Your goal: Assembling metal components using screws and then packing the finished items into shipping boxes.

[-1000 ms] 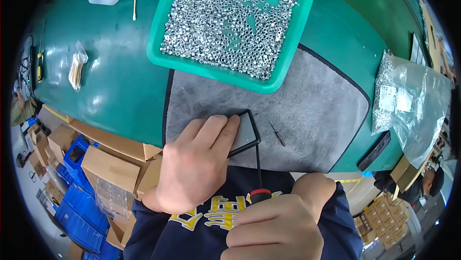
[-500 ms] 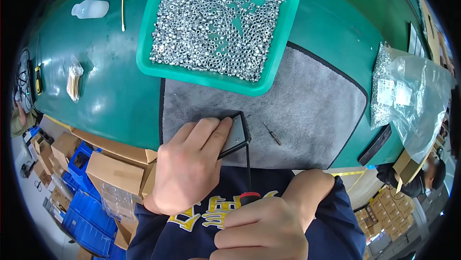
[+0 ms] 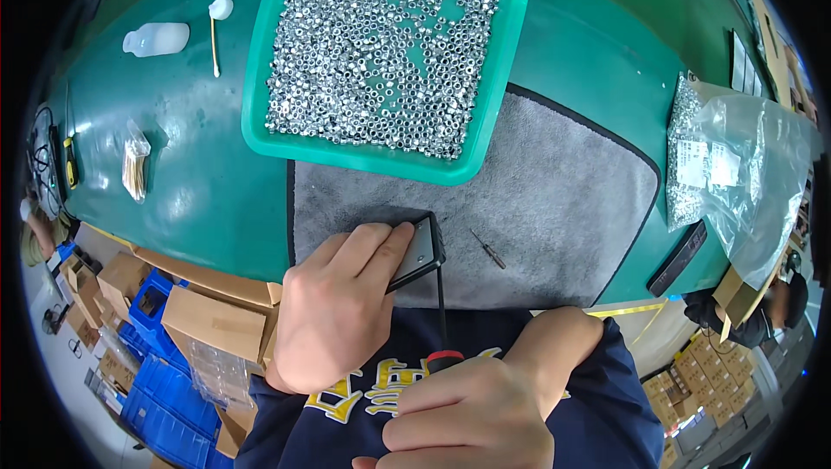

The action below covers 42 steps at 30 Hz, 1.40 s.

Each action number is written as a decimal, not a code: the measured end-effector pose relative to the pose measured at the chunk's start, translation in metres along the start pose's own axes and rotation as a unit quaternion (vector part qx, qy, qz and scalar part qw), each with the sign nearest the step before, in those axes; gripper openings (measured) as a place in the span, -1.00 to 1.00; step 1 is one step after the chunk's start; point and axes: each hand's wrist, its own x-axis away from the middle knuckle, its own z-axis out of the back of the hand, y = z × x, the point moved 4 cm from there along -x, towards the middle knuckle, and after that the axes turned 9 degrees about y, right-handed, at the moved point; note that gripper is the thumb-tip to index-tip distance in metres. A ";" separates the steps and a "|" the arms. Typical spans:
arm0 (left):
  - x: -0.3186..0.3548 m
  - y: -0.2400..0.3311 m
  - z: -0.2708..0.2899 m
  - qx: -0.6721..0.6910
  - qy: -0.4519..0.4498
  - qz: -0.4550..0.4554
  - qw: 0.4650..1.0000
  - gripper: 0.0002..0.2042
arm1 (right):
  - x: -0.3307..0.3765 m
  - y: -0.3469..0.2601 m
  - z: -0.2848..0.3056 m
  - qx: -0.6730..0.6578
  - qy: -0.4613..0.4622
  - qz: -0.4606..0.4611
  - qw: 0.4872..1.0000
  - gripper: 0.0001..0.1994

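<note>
My left hand (image 3: 333,305) is closed round a flat rectangular box-like part (image 3: 419,248), with a grey metal face and black edges, over the grey cloth (image 3: 563,183). Its fingers cover much of the part. Low in the head view, my right hand (image 3: 472,417) grips the handle of a screwdriver (image 3: 444,358) with a red collar. The long dark shaft reaches up to the near side of the part; whether the tip sits in a screw is hidden. A small thin screwdriver (image 3: 489,249) lies on the cloth to the right.
A green tray (image 3: 372,166) of small metal nuts overlaps the cloth's far edge. Leftward lie a white bottle (image 3: 157,39), a cotton swab (image 3: 215,47) and a bag of swabs (image 3: 135,162). A clear bag (image 3: 749,175) and black bar-shaped object (image 3: 677,259) lie at right.
The part and both hands have shifted very slightly left in view, still in the same grips. The tray and far items appear a little lower as the view tilts.
</note>
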 end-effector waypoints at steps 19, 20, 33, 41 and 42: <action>0.000 0.004 0.005 0.002 0.011 0.005 1.000 -0.57 | 0.006 0.002 0.018 -0.031 0.097 -0.020 0.995 -0.75; 0.001 0.004 0.007 -0.005 0.021 -0.001 1.000 -0.57 | 0.008 -0.001 0.020 -0.033 0.101 -0.014 0.994 -0.74; -0.017 -0.017 0.056 0.110 0.038 0.008 0.993 -0.81 | 0.008 0.030 0.151 -0.123 0.325 -0.288 0.892 -0.87; -0.203 -0.105 0.161 0.092 0.205 0.108 0.968 -0.81 | 0.034 0.094 0.161 0.306 0.235 -0.221 0.896 -0.85; -0.230 -0.127 0.165 0.087 0.206 0.103 0.969 -0.81 | 0.034 0.093 0.163 0.346 0.231 -0.161 0.895 -0.83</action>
